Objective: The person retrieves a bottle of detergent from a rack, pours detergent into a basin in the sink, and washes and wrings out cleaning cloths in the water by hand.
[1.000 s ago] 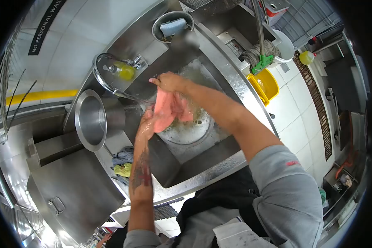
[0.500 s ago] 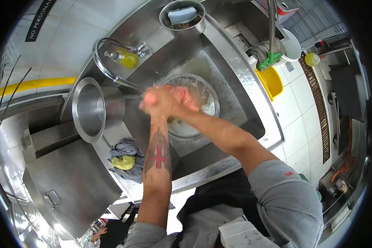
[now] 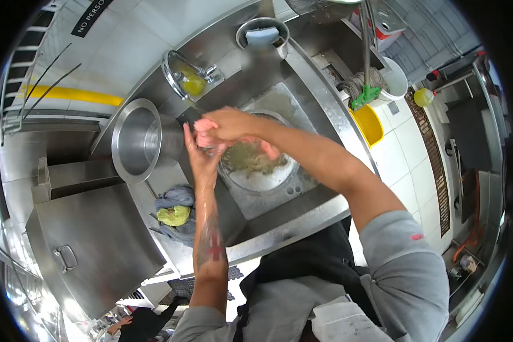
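A wet pink cloth (image 3: 206,132) is bunched between my two hands over the steel sink (image 3: 248,228), just below the faucet's (image 3: 170,74) outlet. My right hand (image 3: 229,124) is closed around it, and part of the cloth shows beyond that hand to the right. Under the cloth, my left hand (image 3: 202,157) has its fingers spread and its palm against it. Below both hands, a round metal pan (image 3: 262,171) with murky, foamy water lies in the sink.
A tall steel pot (image 3: 137,141) stands left of the sink, near grey and yellow cloths (image 3: 174,215). A soap bottle (image 3: 192,84) is behind the faucet. At the back sits a pot with a sponge (image 3: 262,35); a mop (image 3: 366,91) and yellow bucket (image 3: 367,125) are right.
The cloth hung stretched between my hands, then was bunched under the faucet with both hands together. Now my left hand's fingers have spread, and the pan below shows more.
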{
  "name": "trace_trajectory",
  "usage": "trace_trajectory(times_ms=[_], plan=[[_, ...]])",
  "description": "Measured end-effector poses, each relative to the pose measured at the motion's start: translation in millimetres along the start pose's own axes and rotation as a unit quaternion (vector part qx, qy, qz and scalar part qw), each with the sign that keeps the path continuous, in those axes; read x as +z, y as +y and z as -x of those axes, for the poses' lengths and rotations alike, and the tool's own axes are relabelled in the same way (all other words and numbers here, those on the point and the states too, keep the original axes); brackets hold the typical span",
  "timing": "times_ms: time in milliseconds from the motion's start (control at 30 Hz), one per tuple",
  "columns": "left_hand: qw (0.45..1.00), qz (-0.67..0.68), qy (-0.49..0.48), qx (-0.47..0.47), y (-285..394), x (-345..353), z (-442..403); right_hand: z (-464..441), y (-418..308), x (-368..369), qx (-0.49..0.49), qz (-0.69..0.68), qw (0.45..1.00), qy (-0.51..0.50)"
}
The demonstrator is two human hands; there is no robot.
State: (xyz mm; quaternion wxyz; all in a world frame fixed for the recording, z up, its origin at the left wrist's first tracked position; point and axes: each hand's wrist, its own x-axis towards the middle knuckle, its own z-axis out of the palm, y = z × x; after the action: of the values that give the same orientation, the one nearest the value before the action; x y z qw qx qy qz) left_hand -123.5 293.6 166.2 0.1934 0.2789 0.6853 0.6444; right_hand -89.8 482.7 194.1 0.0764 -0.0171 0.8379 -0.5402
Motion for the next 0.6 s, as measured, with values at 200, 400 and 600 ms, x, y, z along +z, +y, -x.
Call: trace_trajectory(times_ms=[200,400,600], plan=[[0.999,-0.013,-0.034,0.022,-68,28,-52,25,-97,2,-0.163,-0.024,0.934,0.318],[0.993,-0.108,-0.038,-0.037,-37,17,-86,129,-154,-75,-0.163,-0.192,0.849,0.464],[0.958,-0.176,-0.156,-0.167,31,25,-101,93,41,-12,0.132,0.039,0.93,0.342]])
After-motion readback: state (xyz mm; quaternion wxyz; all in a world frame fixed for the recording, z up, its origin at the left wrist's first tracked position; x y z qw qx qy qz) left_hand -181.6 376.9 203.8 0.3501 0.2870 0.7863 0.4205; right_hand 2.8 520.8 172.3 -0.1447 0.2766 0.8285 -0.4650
